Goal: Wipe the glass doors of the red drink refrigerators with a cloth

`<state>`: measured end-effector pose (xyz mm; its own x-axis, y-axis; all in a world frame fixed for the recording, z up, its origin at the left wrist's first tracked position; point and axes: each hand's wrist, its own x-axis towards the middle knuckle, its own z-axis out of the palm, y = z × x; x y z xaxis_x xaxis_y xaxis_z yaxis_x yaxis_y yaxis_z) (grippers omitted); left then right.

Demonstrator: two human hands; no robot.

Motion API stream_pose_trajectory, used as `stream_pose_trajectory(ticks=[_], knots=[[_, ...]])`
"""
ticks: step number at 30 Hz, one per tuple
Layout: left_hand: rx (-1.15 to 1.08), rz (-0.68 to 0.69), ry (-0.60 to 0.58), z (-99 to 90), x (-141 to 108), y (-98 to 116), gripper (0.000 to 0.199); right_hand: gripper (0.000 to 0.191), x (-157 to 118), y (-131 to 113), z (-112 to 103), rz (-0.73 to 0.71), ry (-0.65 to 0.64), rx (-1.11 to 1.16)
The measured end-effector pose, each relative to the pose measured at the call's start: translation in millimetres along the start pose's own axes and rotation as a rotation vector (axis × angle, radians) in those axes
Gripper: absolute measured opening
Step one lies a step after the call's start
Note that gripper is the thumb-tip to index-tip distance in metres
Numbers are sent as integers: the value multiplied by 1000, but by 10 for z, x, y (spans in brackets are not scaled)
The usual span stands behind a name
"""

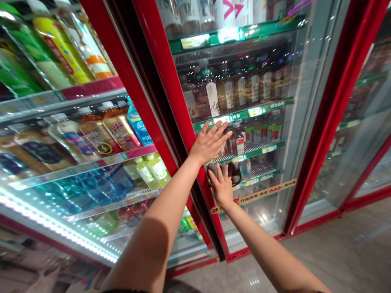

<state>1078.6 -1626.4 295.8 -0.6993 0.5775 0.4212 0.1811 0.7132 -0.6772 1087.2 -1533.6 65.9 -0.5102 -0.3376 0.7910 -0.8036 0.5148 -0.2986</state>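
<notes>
My left hand (209,143) lies with fingers spread on the glass door (265,53) of a red-framed drinks cooler, its wrist by the red door frame (180,101). Lower and a little to the right, my right hand (222,186) presses a dark grey cloth (234,173) flat against the same glass, its fingers apart over the cloth. Part of the cloth is hidden under the fingers. Behind the glass, bottles (238,138) stand on green-edged shelves. A yellowish strip with red and black print (265,192) crosses the lower door.
At the left, another cooler (128,77) holds rows of bottles (114,126), with a bright light strip (58,226) along its lower left side. Further red-framed glass doors (332,110) continue to the right. Shiny grey floor (345,252) lies below.
</notes>
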Motion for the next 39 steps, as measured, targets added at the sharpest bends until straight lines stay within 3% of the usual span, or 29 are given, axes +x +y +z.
stream_pose_trajectory(ticks=[6, 12, 18, 24, 30, 36, 39], knots=[[-5, -3, -19, -17, 1, 9, 80, 70, -358, 22, -60, -373, -296, -27], [17, -5, -9, -25, -2, 20, 74, 67, -55, -188, -49, -215, -198, -26], [30, 4, -30, -13, -7, 20, 76, 69, -411, -162, 61, -311, -280, -19], [28, -1, -30, 3, -7, 15, 78, 62, -219, -346, 114, -220, -222, -29], [22, 3, -12, -1, -18, 6, 81, 66, -449, -218, 219, -264, -241, -29], [23, 2, 25, 27, -11, 0, 81, 61, -130, -314, 134, -138, -199, -29], [16, 4, 37, 20, -10, 4, 82, 61, -231, -273, 144, -167, -241, -25]])
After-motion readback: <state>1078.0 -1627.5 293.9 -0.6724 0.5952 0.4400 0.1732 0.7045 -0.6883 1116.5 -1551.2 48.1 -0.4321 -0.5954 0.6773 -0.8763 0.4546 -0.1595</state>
